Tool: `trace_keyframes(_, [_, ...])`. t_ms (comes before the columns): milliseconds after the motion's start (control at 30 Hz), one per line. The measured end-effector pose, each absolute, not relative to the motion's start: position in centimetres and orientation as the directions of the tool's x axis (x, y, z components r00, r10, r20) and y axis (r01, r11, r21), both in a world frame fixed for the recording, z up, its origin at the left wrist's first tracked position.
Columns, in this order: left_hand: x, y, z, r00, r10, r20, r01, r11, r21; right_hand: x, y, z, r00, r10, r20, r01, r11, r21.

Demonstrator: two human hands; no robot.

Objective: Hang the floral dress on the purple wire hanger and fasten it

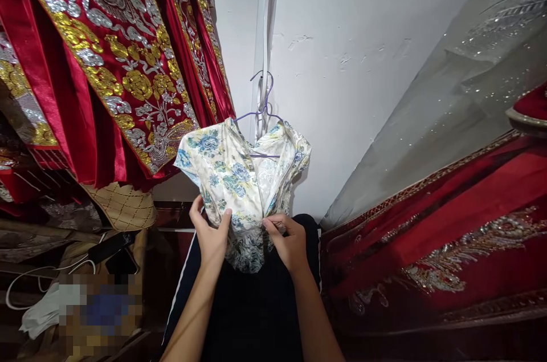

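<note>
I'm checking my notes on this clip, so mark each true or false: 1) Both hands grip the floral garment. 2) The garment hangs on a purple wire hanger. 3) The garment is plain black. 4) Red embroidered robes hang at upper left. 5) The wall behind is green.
1) True: the left hand and right hand both pinch the floral garment near its lower part.
2) True: a purple wire hanger holds it.
3) False: it is cream with blue flowers.
4) True: red embroidered robes hang there.
5) False: the wall is white.
</note>
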State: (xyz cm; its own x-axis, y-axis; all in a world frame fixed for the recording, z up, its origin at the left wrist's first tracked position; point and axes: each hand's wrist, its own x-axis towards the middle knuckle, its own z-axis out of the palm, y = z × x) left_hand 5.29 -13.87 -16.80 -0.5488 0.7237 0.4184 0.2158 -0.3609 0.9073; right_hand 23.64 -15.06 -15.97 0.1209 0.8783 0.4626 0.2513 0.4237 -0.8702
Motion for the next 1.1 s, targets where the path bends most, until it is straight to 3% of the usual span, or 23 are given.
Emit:
trace_keyframes(67, [6.0, -14.5, -16.5, -0.538, 0.644, 0.543, 0.361, -0.406, 0.839, 23.3, -15.2, -15.8, 0.094, 0.863, 0.496, 0.242, 0.464, -0.852])
trace_keyframes(133, [7.0, -15.3, -16.3, -0.347, 0.755, 0.557, 0.339, -0.452, 0.825, 23.0, -15.3, -15.6, 0.065, 0.842, 0.536, 0.242, 0.508, -0.827])
trace_keyframes(200, [8.3, -16.0, -16.3, -0.112, 0.886, 0.450, 0.199, -0.423, 0.884, 22.7, -15.4, -15.4, 0.059, 0.830, 0.555, 0.242, 0.528, -0.814])
trace_keyframes(267, [9.4, -16.4, -16.5, 0.003, 0.948, 0.318, 0.088, -0.317, 0.944, 22.5, -15.4, -15.2, 0.066, 0.837, 0.543, 0.230, 0.516, -0.825])
trace_keyframes(367, [10.4, -16.6, -16.7, 0.017, 0.971, 0.236, 0.029, -0.237, 0.971, 22.4, -15.5, -15.0, 0.059, 0.855, 0.515, 0.217, 0.493, -0.843])
trace_keyframes(667, [9.7, -16.7, -17.1, 0.004, 0.947, 0.322, 0.163, -0.318, 0.934, 23.3, -12.1, -11.3, 0.159, 0.750, 0.642, 0.411, 0.541, -0.734])
trace_keyframes(767, [9.8, -16.8, -17.9, 0.003, 0.943, 0.332, 0.198, -0.326, 0.925, 24.1, -8.2, -7.2, 0.135, 0.636, 0.760, 0.436, 0.650, -0.622])
trace_keyframes(933, [10.0, -16.1, -19.5, 0.067, 0.963, 0.261, 0.221, -0.269, 0.937, 24.6, -2.3, -0.3, 0.022, 0.380, 0.925, 0.546, 0.770, -0.330])
trace_keyframes(1100, [8.4, -13.6, -17.7, 0.286, 0.929, 0.235, 0.292, -0.318, 0.902, 24.4, -1.9, 1.7, -0.081, 0.329, 0.941, 0.538, 0.809, -0.237])
